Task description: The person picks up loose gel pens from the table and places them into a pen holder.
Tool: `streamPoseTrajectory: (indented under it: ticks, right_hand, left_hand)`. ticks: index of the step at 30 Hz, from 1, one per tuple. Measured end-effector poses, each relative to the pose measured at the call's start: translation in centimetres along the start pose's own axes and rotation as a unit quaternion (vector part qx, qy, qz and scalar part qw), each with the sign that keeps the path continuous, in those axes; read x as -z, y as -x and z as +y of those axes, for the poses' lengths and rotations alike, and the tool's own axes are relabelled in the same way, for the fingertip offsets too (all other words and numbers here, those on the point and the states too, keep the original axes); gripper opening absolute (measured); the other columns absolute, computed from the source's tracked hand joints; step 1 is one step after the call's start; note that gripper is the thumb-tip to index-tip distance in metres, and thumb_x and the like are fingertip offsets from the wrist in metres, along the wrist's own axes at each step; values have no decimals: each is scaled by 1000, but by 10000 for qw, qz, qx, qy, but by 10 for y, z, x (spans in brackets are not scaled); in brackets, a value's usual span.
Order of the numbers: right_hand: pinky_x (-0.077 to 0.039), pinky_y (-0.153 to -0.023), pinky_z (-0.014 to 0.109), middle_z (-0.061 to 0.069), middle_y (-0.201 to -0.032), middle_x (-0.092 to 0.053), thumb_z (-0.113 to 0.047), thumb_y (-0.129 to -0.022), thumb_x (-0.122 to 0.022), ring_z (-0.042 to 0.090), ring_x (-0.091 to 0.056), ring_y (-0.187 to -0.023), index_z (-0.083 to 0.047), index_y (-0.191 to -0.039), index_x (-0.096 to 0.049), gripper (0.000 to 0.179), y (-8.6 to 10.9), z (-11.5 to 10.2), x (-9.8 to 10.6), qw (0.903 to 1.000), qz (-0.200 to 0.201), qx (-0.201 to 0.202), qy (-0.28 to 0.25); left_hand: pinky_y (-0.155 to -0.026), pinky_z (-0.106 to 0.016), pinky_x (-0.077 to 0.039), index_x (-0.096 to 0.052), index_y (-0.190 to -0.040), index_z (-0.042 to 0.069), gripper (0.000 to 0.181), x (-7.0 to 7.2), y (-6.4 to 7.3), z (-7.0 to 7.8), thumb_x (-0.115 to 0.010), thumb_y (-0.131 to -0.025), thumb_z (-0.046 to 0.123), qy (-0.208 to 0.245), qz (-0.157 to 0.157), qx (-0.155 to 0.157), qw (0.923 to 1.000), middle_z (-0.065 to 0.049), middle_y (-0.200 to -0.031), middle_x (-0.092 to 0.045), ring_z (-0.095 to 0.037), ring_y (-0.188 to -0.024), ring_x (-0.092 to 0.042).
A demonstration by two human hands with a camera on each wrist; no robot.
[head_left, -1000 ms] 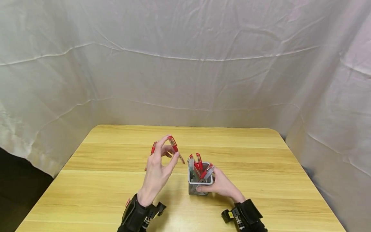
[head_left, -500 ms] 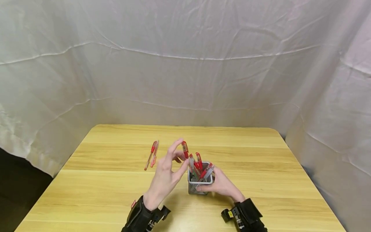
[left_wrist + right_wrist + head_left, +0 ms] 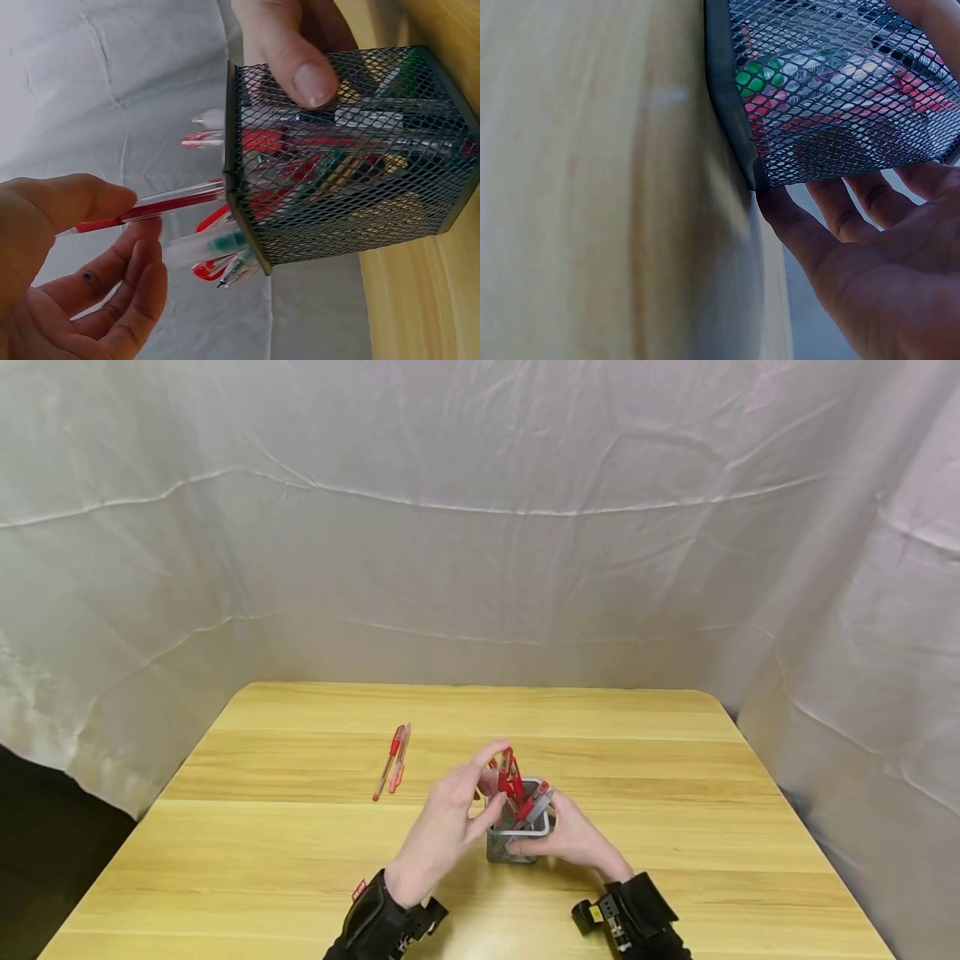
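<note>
My left hand [image 3: 446, 818] pinches a clear-barrelled red pen [image 3: 176, 204] between thumb and fingers. The pen's lower end reaches past the rim into a black wire-mesh pen holder [image 3: 352, 187]. My right hand [image 3: 581, 842] grips the holder, thumb on the near side and fingers along its right wall, as it stands on the table. Several other pens lean inside, red-capped ones and a grey-capped pen [image 3: 540, 807] among them. A pen with a green part [image 3: 217, 244] pokes out beside my left fingers in the left wrist view.
Left of the holder, a red-capped pen [image 3: 387, 764] and a pinkish pen [image 3: 401, 760] lie side by side on the wooden table [image 3: 675, 777]. A pale cloth curtain [image 3: 480, 568] hangs behind the table and at both sides.
My left hand has moved right with the red pen, from left of the holder to over it, and lowered the pen's end inside. The right hand keeps its grip on the holder.
</note>
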State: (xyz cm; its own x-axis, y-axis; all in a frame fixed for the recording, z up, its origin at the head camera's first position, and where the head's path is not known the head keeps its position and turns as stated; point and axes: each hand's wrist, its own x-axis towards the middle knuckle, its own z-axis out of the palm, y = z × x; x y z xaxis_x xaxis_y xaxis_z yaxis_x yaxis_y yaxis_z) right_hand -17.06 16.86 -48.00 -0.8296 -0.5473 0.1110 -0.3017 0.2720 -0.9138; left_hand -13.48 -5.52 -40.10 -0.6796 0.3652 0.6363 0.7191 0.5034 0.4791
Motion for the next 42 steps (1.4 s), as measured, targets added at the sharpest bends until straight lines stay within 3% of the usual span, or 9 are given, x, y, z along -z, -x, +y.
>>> streamPoseTrajectory:
  ticks: [8, 13, 17, 26, 38, 42]
  right_hand:
    - [-46, -106, 57, 5, -133, -66, -26, -76, -87, 17, -64, -117, -20, -141, -52, 74, 1, 0, -1, 9999, 56, -65, 88]
    - [-48, -105, 44, 4, -132, -66, -25, -77, -87, 15, -64, -117, -20, -141, -52, 73, 0, 0, -1, 10000, 39, -40, 76]
    - [-49, -103, 36, 5, -131, -67, -25, -77, -87, 13, -65, -115, -19, -140, -53, 72, -1, 0, -1, 9999, 38, -20, 109]
    - [-49, -102, 55, 4, -123, -71, -27, -75, -88, 12, -66, -109, -17, -133, -58, 66, 0, -1, 0, 9996, 62, -26, 260]
    - [-48, -104, 57, 3, -125, -70, -30, -74, -88, 17, -65, -113, -17, -133, -58, 67, 1, 0, 1, 9992, 74, -127, 365]
    - [-45, -106, 60, 3, -125, -69, -30, -74, -88, 21, -64, -117, -18, -131, -59, 65, 1, -1, 1, 9991, 122, -162, 384]
  left_hand:
    - [-68, -19, -47, -42, -148, 18, 70, -5, 4, 1, -75, -87, 8, -419, -353, 333, 9979, 7, -85, -66, -8, -74, -57]
    - [-65, -17, -41, -43, -146, 19, 68, -7, 4, 0, -75, -87, 10, -597, -557, 449, 9956, 10, -77, -62, -8, -70, -53]
    - [-67, -19, -42, -45, -145, 16, 60, -6, 4, -1, -72, -91, 13, -579, -621, 485, 9952, 8, -79, -65, -12, -71, -57]
    - [-56, -14, -39, -57, -135, 9, 41, 5, 0, -10, -68, -96, 17, -185, -380, 936, 9947, 8, -70, -64, 4, -59, -42]
    - [-57, -17, -37, -63, -125, 10, 29, 19, 5, -41, -66, -96, 11, 203, 92, 1578, 9872, 11, -64, -57, 3, -54, -43]
    - [-57, -17, -38, -64, -124, 8, 28, 24, 9, -55, -65, -96, 9, 180, 89, 1823, 9830, 8, -64, -59, 1, -54, -44]
